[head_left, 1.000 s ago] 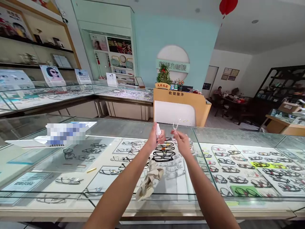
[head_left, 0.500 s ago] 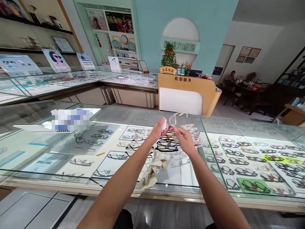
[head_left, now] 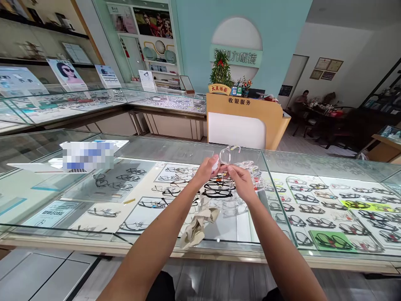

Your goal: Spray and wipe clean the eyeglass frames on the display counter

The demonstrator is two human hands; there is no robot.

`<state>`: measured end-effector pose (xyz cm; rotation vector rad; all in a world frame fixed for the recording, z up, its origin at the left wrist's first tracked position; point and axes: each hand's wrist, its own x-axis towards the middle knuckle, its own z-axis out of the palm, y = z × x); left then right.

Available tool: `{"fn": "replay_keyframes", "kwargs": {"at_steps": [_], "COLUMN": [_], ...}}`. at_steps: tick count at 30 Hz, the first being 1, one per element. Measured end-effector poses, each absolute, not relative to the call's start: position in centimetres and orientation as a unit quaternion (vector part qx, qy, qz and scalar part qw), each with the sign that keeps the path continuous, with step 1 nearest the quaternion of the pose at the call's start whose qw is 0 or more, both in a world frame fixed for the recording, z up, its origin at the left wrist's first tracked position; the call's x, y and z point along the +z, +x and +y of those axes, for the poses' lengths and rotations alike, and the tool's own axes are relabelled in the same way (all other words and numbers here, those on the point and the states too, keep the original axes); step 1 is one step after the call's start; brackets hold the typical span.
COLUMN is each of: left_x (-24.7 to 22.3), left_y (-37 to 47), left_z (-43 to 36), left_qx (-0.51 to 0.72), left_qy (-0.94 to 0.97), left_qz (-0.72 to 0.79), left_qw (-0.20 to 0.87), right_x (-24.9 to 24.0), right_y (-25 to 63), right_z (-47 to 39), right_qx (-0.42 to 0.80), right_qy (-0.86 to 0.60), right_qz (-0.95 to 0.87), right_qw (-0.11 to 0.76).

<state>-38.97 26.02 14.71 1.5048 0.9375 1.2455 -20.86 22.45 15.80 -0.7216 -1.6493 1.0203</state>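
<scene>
Above the glass counter, my left hand [head_left: 206, 169] is closed around a small white object [head_left: 215, 165]. My right hand [head_left: 242, 179] pinches a pair of clear-framed glasses [head_left: 225, 156], whose lens and temple stand up above the fingers. The fingertips of both hands meet or nearly meet at the lower part of the frame. Below the hands, black-framed glasses [head_left: 216, 193] rest in a row on the counter. A crumpled beige cloth [head_left: 199, 225] lies nearer to me, by the front edge.
Papers [head_left: 90, 156] stand on the counter at the left. Many glasses [head_left: 324, 224] fill the display at the right. Behind are a wooden cashier desk [head_left: 275, 125] with a plant [head_left: 220, 69], and people seated at the far right.
The clear glasses have shifted slightly left, toward my left hand, and turned a little. Both hands keep their hold. The whole view has shifted slightly.
</scene>
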Motion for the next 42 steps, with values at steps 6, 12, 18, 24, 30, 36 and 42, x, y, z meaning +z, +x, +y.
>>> {"fn": "replay_keyframes", "kwargs": {"at_steps": [6, 12, 18, 24, 30, 36, 42], "left_x": [15.1, 14.3, 15.7, 17.3, 14.7, 10.5, 7.7], "left_y": [-38.2, -37.6, -38.1, -43.4, -54.5, -62.7, -65.4], "left_z": [25.1, 25.2, 25.0, 24.0, 22.3, 18.8, 17.4], "left_qx": [0.432, 0.397, 0.499, 0.623, 0.587, 0.458, 0.430], "left_qy": [0.697, 0.712, 0.674, 0.595, 0.480, 0.435, 0.407], "left_qz": [0.406, 0.406, 0.376, 0.420, 0.643, 0.775, 0.806], "left_qw": [0.404, 0.413, 0.393, 0.286, 0.107, 0.012, 0.003], "right_x": [14.9, 14.3, 14.5, 14.5, 14.3, 13.9, 13.7], "right_y": [-20.1, -20.1, -19.6, -18.9, -18.6, -18.6, -18.4], "right_z": [24.1, 24.5, 25.0, 25.5, 25.6, 25.6, 25.7], "right_qx": [0.431, 0.466, 0.507, 0.530, 0.535, 0.537, 0.530], "right_qy": [-0.322, -0.323, -0.304, -0.286, -0.281, -0.279, -0.284], "right_qz": [-0.611, -0.591, -0.546, -0.522, -0.514, -0.527, -0.537], "right_qw": [0.581, 0.574, 0.593, 0.604, 0.608, 0.597, 0.591]}}
